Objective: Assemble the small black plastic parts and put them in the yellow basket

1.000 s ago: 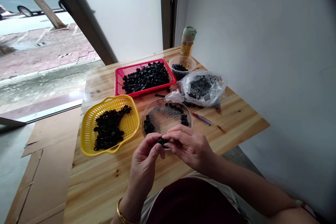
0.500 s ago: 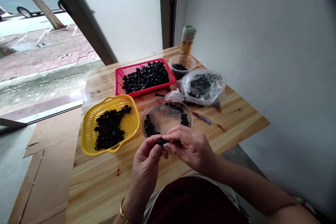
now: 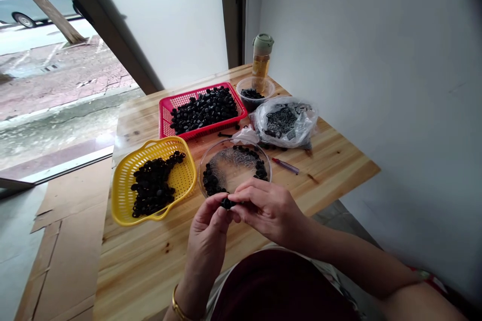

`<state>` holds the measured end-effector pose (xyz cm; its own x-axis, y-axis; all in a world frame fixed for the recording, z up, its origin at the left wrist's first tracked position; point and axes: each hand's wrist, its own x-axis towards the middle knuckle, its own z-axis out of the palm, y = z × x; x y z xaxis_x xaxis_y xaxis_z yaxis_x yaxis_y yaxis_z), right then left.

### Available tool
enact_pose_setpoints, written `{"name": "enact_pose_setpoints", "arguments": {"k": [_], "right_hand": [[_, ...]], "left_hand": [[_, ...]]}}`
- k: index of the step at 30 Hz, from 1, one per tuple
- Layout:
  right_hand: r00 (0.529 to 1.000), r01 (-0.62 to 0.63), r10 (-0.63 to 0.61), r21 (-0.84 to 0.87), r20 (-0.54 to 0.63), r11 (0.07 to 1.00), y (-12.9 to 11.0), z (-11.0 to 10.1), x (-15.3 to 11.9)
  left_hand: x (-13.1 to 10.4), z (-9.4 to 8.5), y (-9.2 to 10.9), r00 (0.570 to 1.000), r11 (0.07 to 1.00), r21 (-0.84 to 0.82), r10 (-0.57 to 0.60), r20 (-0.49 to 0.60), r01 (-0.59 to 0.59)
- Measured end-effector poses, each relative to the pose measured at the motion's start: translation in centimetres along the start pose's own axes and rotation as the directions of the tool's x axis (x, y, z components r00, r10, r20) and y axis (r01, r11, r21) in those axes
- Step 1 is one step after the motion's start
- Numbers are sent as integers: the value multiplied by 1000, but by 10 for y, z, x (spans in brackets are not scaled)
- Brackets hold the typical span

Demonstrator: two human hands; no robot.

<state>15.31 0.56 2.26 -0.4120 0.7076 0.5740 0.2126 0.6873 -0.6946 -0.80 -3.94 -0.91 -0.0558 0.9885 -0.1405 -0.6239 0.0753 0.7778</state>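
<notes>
A small black part point(image 3: 227, 203) is pinched between the fingertips of both hands, near the front rim of a clear round tray. My left hand point(image 3: 211, 228) grips it from the left, thumb and forefinger together. From the right, my right hand point(image 3: 267, 208) closes its fingers on the same part. The clear round tray point(image 3: 201, 160) holds black pieces around its edge and thin, clear or silvery bits. To the left, a yellow basket point(image 3: 120, 180) contains black ring-like pieces. Farther back, a red basket point(image 3: 164, 119) is heaped with black rounded pieces.
Behind the tray are a plastic bag point(image 3: 307, 128) of small dark parts, a clear bowl point(image 3: 268, 91) and a bottle point(image 3: 261, 55). A red-tipped pen-like tool point(image 3: 286, 165) lies right of the tray on the wooden table point(image 3: 339, 160). A wall stands at the right.
The camera view has shifted slightly, so the table items appear a little farther left. Both hands still hold the small black part, with little change in their grip.
</notes>
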Motion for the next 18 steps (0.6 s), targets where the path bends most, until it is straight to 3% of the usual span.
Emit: {"name": "enact_pose_setpoints", "arguments": {"k": [18], "right_hand": [[1000,18,-17,18,-8,1000,-5,-1,1]], "left_hand": [[-1,3,0,999,1000,-31,-4,-49,3]]}}
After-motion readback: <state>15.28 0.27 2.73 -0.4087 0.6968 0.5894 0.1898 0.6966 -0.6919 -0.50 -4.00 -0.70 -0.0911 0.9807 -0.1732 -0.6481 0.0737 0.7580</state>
